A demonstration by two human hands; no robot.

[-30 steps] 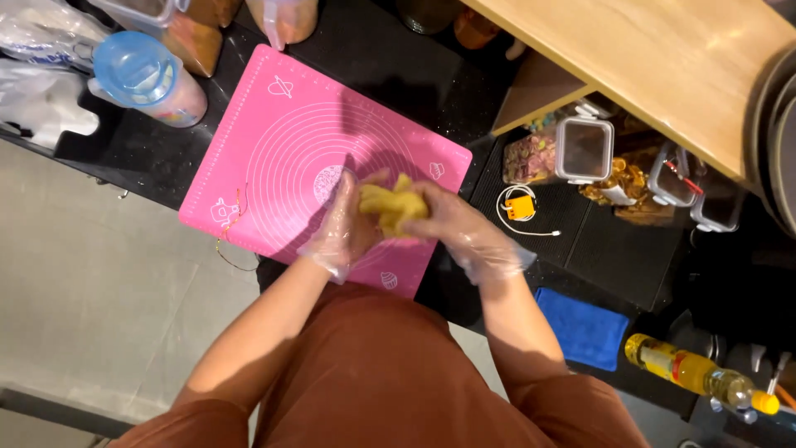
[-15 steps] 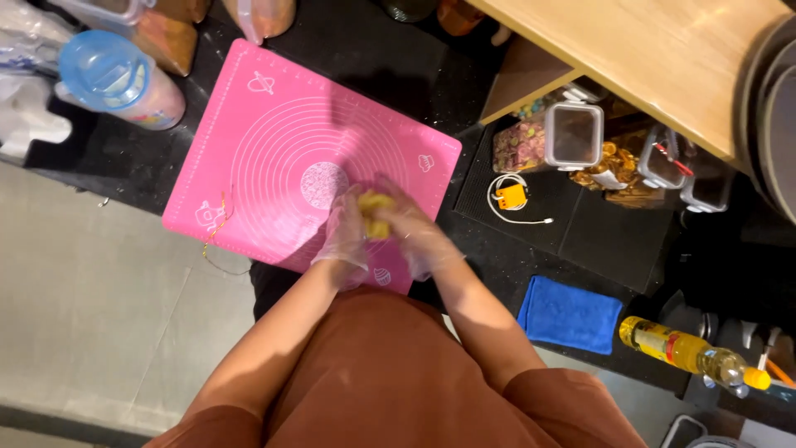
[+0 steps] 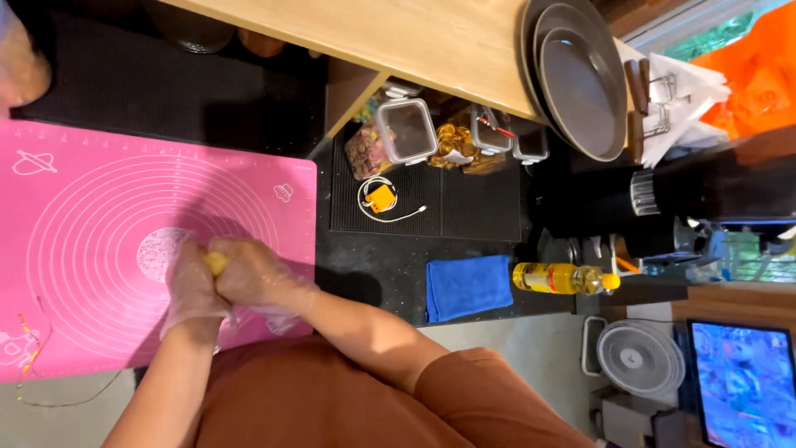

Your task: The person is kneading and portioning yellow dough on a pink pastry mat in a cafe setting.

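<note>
Now both gloved hands (image 3: 228, 286) squeeze yellow dough (image 3: 216, 263) between them.

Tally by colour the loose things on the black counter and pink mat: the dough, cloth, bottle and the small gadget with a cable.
Yellow: 3 – dough pressed between both gloved hands, oil bottle, small gadget
Blue: 1 – folded cloth
Total: 4

Worktop (image 3: 390, 265): black, speckled.
Shelf (image 3: 414, 37): pale wood, above.
Floor (image 3: 531, 357): grey.
Fan (image 3: 640, 358): white, low right.
Screen (image 3: 742, 382): lit, bluish.
</note>
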